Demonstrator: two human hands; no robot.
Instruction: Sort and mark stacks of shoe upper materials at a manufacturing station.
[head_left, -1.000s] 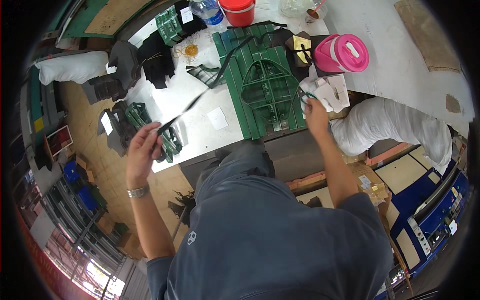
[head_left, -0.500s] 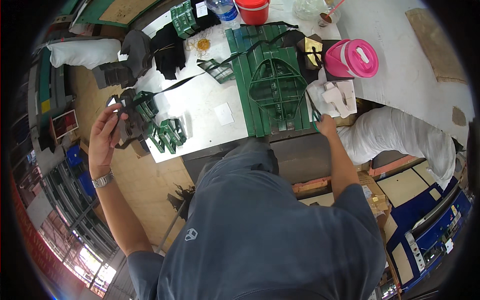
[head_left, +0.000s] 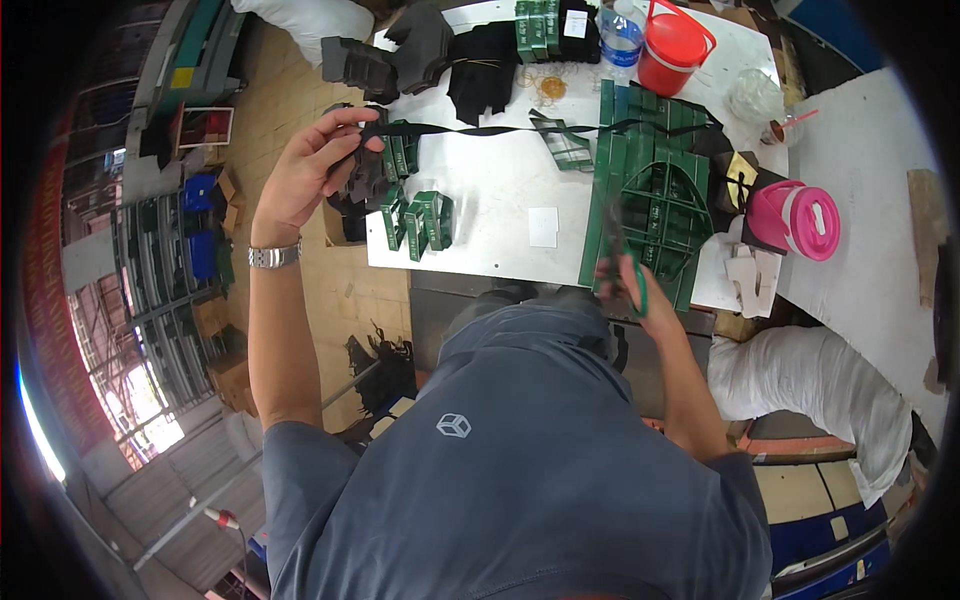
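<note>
Well left of the board [head_left: 606,165], the left arm is raised, a watch [head_left: 275,254] at its wrist; the left hand [head_left: 322,165] pinches one end of the strap [head_left: 460,131] between thumb and fingers. The strap runs above the desk [head_left: 490,190] toward the board, crosses the small frame [head_left: 568,148] just left of it, and passes over its upper part. At the board's lower left, the right hand [head_left: 655,305] is curled round the scissors [head_left: 641,287], blurred blades pointing up across the board and hiding part of it.

Left of the board are the blocks [head_left: 428,222], cloth [head_left: 483,75], paper [head_left: 543,228] and bands [head_left: 551,88]; beyond it, the bottle [head_left: 620,42] and red pail [head_left: 670,52]; to its right, the card [head_left: 743,275] and pink jug [head_left: 803,222].
</note>
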